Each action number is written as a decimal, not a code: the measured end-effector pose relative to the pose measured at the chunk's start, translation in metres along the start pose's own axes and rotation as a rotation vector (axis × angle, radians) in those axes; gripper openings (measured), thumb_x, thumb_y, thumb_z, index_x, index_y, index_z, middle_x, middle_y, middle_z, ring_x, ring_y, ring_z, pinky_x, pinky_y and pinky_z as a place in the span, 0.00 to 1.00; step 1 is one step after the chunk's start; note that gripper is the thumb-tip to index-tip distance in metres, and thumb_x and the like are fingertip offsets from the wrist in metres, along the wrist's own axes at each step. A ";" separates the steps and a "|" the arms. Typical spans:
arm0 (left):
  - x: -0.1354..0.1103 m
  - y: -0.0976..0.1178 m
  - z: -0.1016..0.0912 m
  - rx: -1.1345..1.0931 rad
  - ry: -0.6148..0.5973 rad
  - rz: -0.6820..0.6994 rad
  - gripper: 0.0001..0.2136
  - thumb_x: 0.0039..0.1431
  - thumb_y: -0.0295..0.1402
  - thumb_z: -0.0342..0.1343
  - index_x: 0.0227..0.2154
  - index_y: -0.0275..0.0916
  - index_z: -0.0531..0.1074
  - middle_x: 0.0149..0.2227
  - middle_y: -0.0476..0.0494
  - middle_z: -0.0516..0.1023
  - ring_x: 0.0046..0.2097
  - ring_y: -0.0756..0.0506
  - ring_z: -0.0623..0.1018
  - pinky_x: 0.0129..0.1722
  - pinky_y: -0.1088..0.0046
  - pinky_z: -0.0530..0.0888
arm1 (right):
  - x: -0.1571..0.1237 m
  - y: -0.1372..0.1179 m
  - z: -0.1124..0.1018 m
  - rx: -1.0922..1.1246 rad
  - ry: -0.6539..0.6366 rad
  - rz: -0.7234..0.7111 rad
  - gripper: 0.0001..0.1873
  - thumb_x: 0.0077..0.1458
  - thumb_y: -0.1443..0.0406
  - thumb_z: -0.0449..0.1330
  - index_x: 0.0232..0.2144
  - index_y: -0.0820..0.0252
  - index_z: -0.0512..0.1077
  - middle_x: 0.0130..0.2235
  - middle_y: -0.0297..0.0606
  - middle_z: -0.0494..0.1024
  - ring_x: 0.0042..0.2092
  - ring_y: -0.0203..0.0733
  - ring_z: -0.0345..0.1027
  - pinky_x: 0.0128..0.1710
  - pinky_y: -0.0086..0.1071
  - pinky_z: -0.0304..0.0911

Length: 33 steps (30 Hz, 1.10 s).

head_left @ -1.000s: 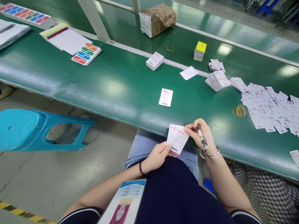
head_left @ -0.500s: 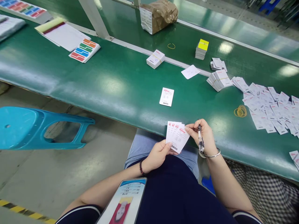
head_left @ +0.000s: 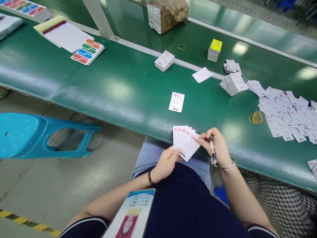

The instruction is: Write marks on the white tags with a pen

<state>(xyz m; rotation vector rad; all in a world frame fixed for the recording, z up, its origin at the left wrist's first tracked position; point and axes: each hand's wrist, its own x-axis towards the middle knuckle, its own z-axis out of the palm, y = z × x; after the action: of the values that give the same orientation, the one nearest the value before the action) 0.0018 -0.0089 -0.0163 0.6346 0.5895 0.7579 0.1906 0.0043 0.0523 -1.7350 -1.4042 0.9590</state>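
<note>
Several white cards (head_left: 183,140) with red print at the top and a dark band at the bottom are fanned out in my left hand (head_left: 167,162), which grips their lower edge. My right hand (head_left: 218,147) pinches the upper right corner of the rightmost card between thumb and finger. A pen (head_left: 212,150) with a dark and clear barrel is also tucked in the right hand, pointing down toward the wrist. Just beyond the fan, a small pile of the same cards (head_left: 176,102) lies on the green table (head_left: 133,102).
A spread of loose cards (head_left: 287,114) covers the right side, near yellow rubber bands (head_left: 256,117). Banded card stacks (head_left: 234,84) and another banded stack (head_left: 164,61) stand farther back, with a brown package (head_left: 170,15). A blue stool (head_left: 22,135) is at the left.
The fan in my left hand has spread wider to the left, with more card tops showing. My right hand still pinches the rightmost card and keeps the pen.
</note>
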 end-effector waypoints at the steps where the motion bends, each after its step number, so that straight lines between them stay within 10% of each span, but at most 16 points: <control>1: 0.000 0.000 0.000 -0.021 0.009 -0.004 0.24 0.60 0.43 0.49 0.49 0.26 0.61 0.52 0.29 0.64 0.49 0.42 0.71 0.46 0.63 0.72 | 0.000 0.001 0.000 0.038 -0.004 -0.002 0.24 0.43 0.63 0.65 0.31 0.63 0.51 0.33 0.39 0.72 0.32 0.35 0.65 0.32 0.29 0.63; 33: -0.002 -0.008 0.002 -0.067 -0.004 -0.063 0.24 0.59 0.43 0.50 0.48 0.24 0.61 0.52 0.28 0.65 0.48 0.42 0.71 0.46 0.62 0.72 | 0.032 -0.017 0.007 0.174 -0.185 0.071 0.25 0.44 0.66 0.65 0.31 0.64 0.50 0.34 0.42 0.73 0.30 0.34 0.67 0.27 0.25 0.63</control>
<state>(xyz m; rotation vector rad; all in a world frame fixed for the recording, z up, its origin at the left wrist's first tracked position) 0.0058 -0.0152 -0.0198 0.5532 0.5752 0.7138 0.1810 0.0393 0.0602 -1.6096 -1.3356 1.2691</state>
